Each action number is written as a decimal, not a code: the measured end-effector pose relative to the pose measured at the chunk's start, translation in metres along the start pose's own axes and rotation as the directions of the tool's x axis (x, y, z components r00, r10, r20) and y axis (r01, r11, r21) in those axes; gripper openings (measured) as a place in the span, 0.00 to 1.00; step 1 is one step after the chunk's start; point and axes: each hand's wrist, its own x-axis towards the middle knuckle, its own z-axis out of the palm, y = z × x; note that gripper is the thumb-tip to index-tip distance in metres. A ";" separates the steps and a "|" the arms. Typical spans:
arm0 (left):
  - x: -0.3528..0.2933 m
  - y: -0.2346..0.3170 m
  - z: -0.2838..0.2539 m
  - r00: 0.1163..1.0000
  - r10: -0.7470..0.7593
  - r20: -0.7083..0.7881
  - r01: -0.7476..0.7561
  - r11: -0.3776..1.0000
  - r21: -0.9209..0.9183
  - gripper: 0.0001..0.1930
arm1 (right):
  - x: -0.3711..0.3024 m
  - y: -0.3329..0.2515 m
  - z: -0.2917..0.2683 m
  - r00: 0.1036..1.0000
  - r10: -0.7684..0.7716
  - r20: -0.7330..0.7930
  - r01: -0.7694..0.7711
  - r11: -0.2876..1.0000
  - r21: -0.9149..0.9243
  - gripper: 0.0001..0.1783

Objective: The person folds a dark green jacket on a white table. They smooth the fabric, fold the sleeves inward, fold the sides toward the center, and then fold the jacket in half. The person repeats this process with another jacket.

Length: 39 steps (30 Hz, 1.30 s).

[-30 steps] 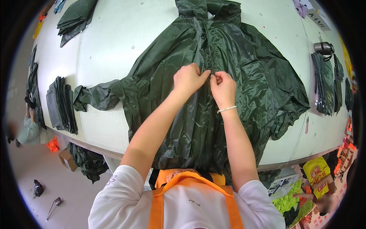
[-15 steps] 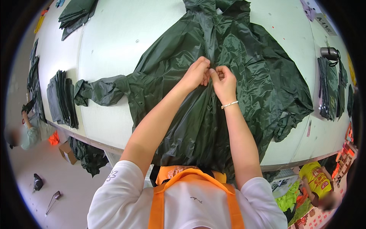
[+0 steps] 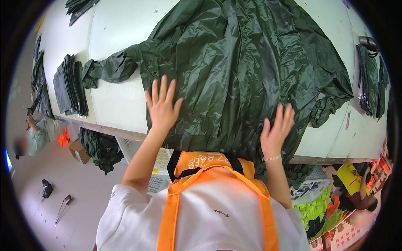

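A dark green raincoat (image 3: 234, 79) lies spread on the white table (image 3: 121, 25), its near edge reaching the table's front by my orange apron. One crumpled sleeve (image 3: 113, 69) stretches out to the left; the other is bunched at the right. My left hand (image 3: 163, 106) is over the coat's left part near its front, fingers spread and holding nothing. Over the right front part is my right hand (image 3: 277, 130), a beaded bracelet on its wrist, fingers stretched out and also holding nothing. The coat's top runs out of view.
Folded dark green garments (image 3: 70, 85) stand in a stack at the left, with another stack (image 3: 370, 81) at the far right. A dark bottle (image 3: 368, 43) lies beyond that one. White crates (image 3: 157, 167) are under the table edge. Other people are at both sides.
My hands were together at the coat's middle front, fingers pinched. They have parted, come nearer me and opened flat over its two sides. The view has shifted, cutting off the coat's collar.
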 end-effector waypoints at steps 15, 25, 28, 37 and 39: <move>0.061 -0.091 0.038 0.986 -0.016 -0.164 0.041 0.988 0.150 0.33 | 0.038 0.196 0.017 0.975 0.053 -0.216 -0.114 0.953 -0.281 0.29; 0.115 0.120 0.002 0.993 -0.072 0.094 0.111 0.843 -0.526 0.15 | 0.111 -0.064 0.044 0.974 -0.171 -0.149 0.201 0.955 0.220 0.17; 0.135 0.139 0.020 0.980 -0.056 0.193 0.132 0.903 -0.409 0.17 | 0.122 -0.051 0.067 0.998 -0.063 -0.029 0.068 0.953 0.296 0.12; 0.157 0.115 0.036 0.807 0.282 0.519 0.455 0.264 -0.850 0.13 | 0.135 -0.049 0.079 0.996 0.073 0.055 -0.092 0.773 0.628 0.09; 0.155 0.114 0.042 0.814 0.301 0.497 0.470 0.161 -0.868 0.13 | 0.135 -0.051 0.071 0.988 0.080 0.134 -0.146 0.780 0.609 0.11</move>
